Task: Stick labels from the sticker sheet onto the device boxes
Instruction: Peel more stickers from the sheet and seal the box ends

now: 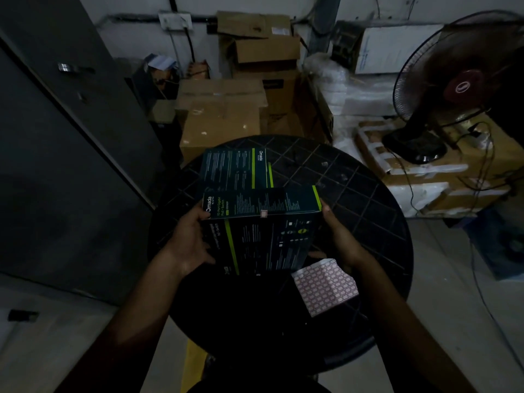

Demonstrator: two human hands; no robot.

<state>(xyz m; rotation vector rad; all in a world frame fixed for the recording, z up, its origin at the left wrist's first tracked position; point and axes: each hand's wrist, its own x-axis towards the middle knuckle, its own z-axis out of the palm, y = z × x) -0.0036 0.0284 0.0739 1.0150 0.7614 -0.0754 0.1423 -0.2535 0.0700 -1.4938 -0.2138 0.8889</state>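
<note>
**A:** so where's the box right now?

**B:** held between both hands over the round table. Left hand grips its left end, thumb on the top edge; right hand clamps the right end, fingers curled under. There's a small label stuck on the top edge, midway between the hands.

**A:** and the sheet?

**B:** flat on the table, just below the right hand. Second box lies beyond the left hand.
</note>
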